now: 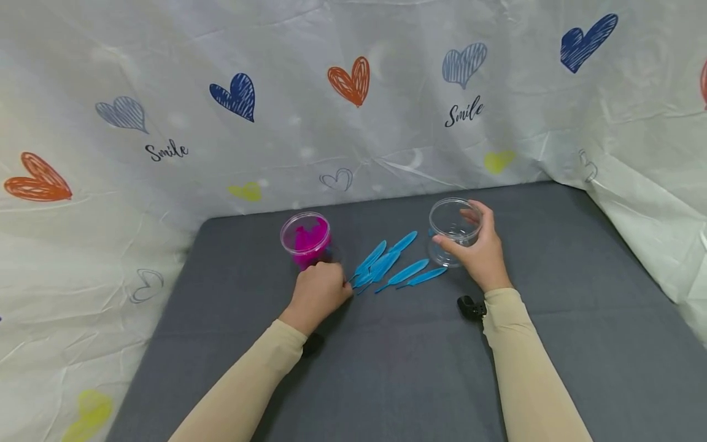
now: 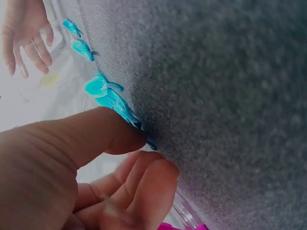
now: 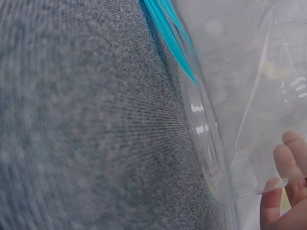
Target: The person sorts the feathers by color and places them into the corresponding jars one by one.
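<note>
My right hand (image 1: 485, 252) holds a clear plastic cup (image 1: 454, 220) round its side, thumb at the near wall and fingers at the far side. Through the cup's wall those fingers (image 3: 288, 163) show in the right wrist view. Beside it lie several blue feathers (image 1: 381, 265), stems toward my left hand (image 1: 321, 288). That hand's thumb and curled fingers come right to one stem end (image 2: 152, 145); I cannot tell whether they pinch it. Just behind the left hand stands another clear cup (image 1: 305, 215) with magenta pieces inside.
A grey cloth (image 1: 397, 368) covers the table. Behind and at both sides hangs a pale sheet (image 1: 298, 123) printed with hearts and lettering. A small black device (image 1: 471, 308) sits at the right wrist.
</note>
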Tool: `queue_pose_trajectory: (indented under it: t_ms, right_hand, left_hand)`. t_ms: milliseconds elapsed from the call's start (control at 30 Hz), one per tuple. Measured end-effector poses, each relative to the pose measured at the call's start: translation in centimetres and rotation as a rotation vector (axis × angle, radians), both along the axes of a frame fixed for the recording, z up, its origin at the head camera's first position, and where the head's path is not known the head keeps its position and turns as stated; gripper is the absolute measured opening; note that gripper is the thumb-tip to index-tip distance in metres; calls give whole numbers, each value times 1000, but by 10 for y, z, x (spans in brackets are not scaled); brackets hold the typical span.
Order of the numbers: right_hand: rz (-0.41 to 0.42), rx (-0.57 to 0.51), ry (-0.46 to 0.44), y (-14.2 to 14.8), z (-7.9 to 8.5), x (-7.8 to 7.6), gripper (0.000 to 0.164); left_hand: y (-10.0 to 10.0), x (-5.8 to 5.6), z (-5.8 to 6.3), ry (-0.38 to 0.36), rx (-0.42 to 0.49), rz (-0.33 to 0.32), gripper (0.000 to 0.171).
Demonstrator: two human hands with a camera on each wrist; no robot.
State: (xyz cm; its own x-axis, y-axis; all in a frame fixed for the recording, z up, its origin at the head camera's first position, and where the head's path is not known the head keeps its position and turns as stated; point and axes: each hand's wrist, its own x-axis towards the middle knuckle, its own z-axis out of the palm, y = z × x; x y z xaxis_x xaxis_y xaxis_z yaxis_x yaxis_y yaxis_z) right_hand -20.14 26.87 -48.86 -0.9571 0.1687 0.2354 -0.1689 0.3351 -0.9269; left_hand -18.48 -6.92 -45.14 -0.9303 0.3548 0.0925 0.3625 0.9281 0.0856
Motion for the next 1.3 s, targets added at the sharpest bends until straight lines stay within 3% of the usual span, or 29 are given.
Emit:
queue_pose_trajectory:
  t_ms: [233, 367, 467, 633, 800, 900, 1300]
  right_hand:
    - [0, 8, -10, 0, 0, 0, 106]
    - [-1, 4, -8, 0, -1, -1, 105]
    - [-7, 2, -6, 0, -2, 0, 104]
    - [-7, 2, -5, 0, -1, -1, 104]
    - [-5, -2, -7, -2, -1, -1, 104]
    - [-4, -3, -5, 0, -2, -1, 104]
    - [12, -6, -10, -2, -4, -5, 103]
  left_hand:
    - [-2, 0, -3, -118, 90, 109, 50]
    - [-3, -2, -5, -164, 127, 134, 48]
    - [-4, -1, -4, -153, 117, 129, 49]
    - [-6, 4, 3, -58, 98, 108, 42]
    - [-3, 9, 18, 0, 128, 40, 20]
    - [2, 5, 30, 17, 155, -22, 15]
    - [28, -29, 101, 99, 238, -195, 3]
